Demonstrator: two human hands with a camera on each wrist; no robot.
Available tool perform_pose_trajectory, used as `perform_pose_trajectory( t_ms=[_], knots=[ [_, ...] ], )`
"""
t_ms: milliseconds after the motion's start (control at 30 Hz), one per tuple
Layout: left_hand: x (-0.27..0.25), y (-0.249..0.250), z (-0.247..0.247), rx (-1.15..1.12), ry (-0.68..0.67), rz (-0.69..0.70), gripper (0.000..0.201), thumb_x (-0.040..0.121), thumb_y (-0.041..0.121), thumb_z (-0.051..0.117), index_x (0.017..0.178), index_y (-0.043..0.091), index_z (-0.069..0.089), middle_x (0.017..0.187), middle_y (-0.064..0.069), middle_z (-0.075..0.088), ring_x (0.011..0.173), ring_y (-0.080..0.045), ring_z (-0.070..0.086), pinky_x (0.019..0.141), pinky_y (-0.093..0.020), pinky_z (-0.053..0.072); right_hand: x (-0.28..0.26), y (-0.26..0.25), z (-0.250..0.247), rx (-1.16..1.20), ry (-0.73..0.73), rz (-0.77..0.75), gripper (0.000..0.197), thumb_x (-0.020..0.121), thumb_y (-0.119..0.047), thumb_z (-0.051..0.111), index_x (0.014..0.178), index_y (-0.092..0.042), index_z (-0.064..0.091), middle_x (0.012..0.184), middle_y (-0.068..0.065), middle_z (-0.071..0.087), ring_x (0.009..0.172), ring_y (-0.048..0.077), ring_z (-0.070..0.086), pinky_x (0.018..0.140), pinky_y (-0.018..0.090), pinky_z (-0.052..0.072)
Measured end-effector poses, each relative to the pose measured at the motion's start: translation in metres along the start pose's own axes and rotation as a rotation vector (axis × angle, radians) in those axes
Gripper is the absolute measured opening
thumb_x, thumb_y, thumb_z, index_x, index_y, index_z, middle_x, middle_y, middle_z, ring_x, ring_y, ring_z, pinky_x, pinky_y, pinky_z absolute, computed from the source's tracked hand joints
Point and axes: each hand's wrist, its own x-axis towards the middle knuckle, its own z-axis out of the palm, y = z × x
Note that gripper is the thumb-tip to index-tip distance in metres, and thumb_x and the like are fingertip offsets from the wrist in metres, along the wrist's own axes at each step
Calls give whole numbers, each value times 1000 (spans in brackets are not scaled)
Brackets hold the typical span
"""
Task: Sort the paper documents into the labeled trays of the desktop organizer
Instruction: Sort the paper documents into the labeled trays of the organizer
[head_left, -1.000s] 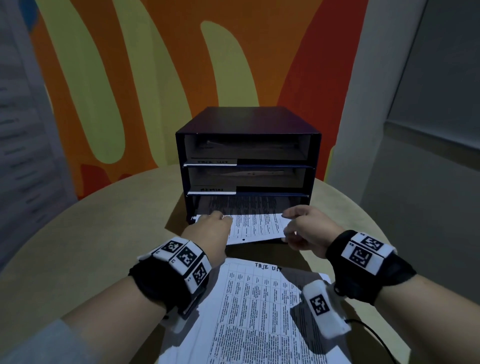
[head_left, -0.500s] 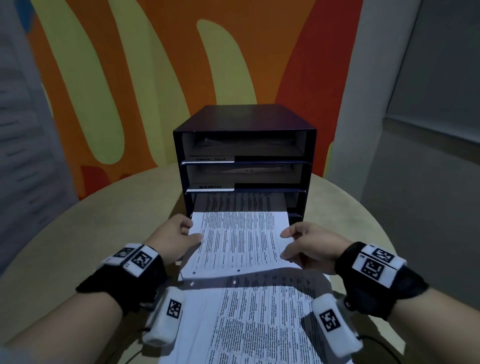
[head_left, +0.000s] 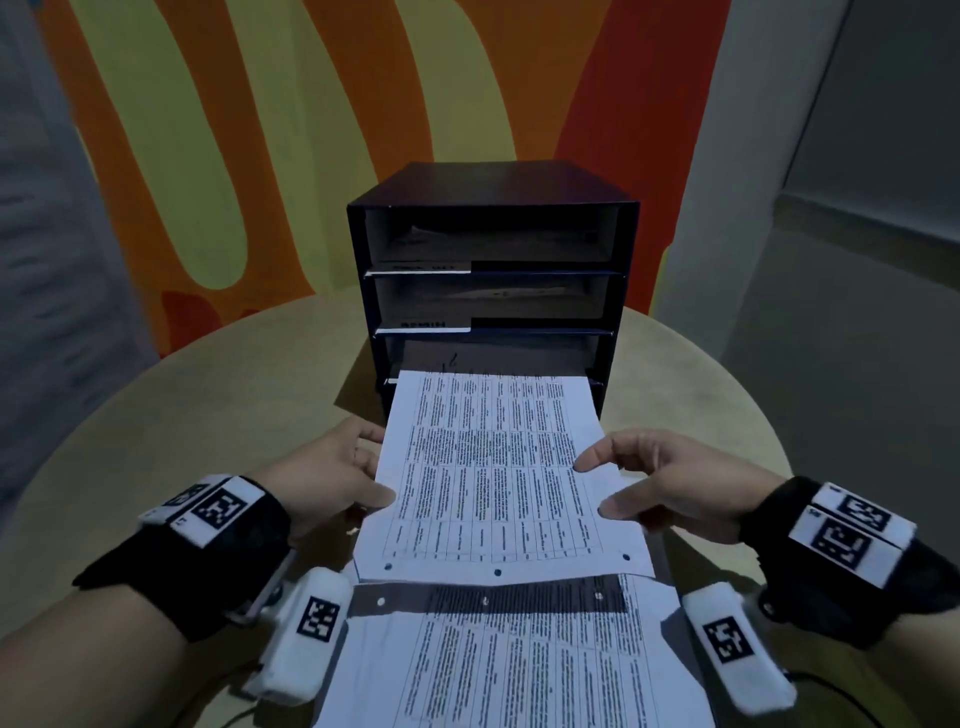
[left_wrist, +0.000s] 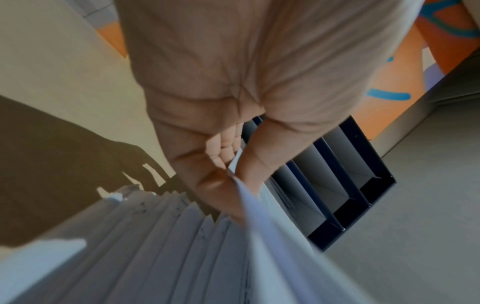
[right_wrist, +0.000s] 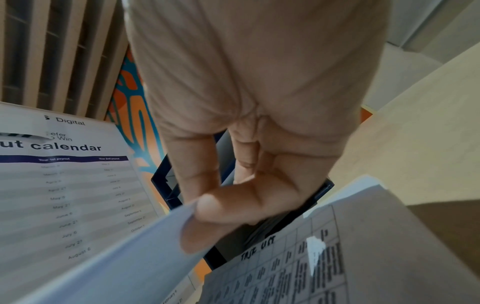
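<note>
Both forearms are reaching forward, each wearing a black wrist strap. The left hand (head_left: 332, 475) and right hand (head_left: 670, 483) are each pinching a side edge of one printed sheet (head_left: 498, 478), thumbs on top.

**Round desk with organizer and paper stack**

A round, pale tan desk (head_left: 156, 447) carries everything here. Toward its far edge a dark three-tier desktop organizer (head_left: 493, 197) stands upright on the surface, open front facing the near edge, with white label strips on the lips of its upper two trays. Near the front edge a stack of printed, hole-punched sheets (head_left: 498, 670) lies flat on the desk, just in front of the organizer.
</note>
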Motion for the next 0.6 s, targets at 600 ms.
perform_pose_trajectory(
  t_ms=[600],
  knots=[
    [9,21,-5,-33,108,78,54,85,-9,64,129,12,41,92,-13,69,79,-28,69,67,-42,53,8,-19,5,74,228,-193,33,83,18,58,109,-3,63,117,10,61,61,21,54,51,24,47]
  ],
)
